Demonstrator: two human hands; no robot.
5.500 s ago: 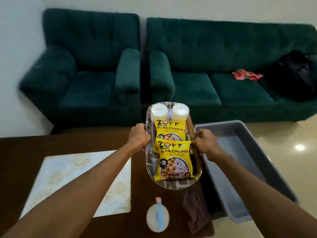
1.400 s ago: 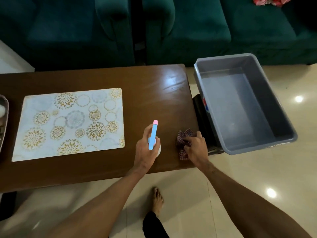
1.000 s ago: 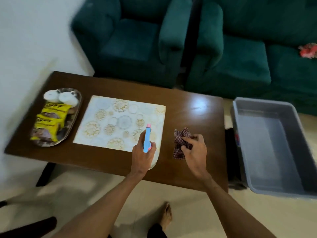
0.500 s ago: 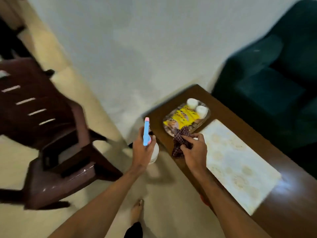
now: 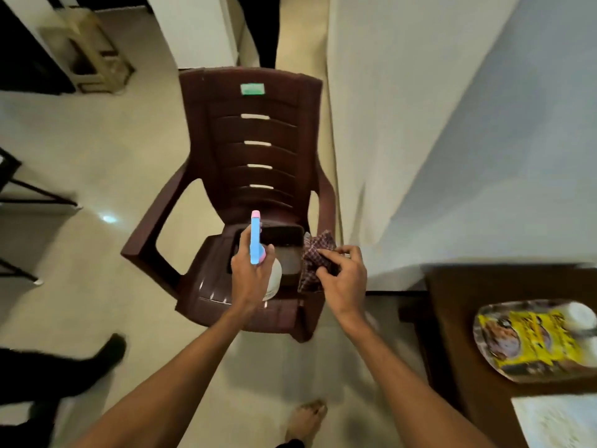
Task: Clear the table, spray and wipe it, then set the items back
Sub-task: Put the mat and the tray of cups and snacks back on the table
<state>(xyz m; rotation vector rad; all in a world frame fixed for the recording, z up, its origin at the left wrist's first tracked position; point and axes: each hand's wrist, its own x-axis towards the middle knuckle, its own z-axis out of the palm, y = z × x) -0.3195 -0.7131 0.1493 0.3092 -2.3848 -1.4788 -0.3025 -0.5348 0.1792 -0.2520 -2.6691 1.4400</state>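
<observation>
My left hand point(image 5: 250, 274) grips a white spray bottle point(image 5: 273, 279) with a blue and pink nozzle, held above the seat of a brown plastic chair point(image 5: 255, 156). Pinched in my right hand point(image 5: 344, 279) is a checked cloth point(image 5: 315, 255), also over the chair seat. At the right edge, the dark wooden table point(image 5: 452, 321) carries a glass tray point(image 5: 484, 347) with yellow snack packets point(image 5: 529, 337) and a white cup. A corner of the patterned placemat point(image 5: 559, 421) shows at the bottom right.
A dark flat object point(image 5: 281, 236) lies on the chair seat behind my hands. A white wall point(image 5: 420, 124) rises to the right of the chair. A black metal frame point(image 5: 19, 189) stands at the left. Another person's dark-clad foot point(image 5: 106, 350) is at the lower left, and my bare foot point(image 5: 307, 418) is below.
I have turned away from the table to face the chair. Both hands, still holding the bottle and the cloth, are now over the chair seat; the table has slid to the right edge.
</observation>
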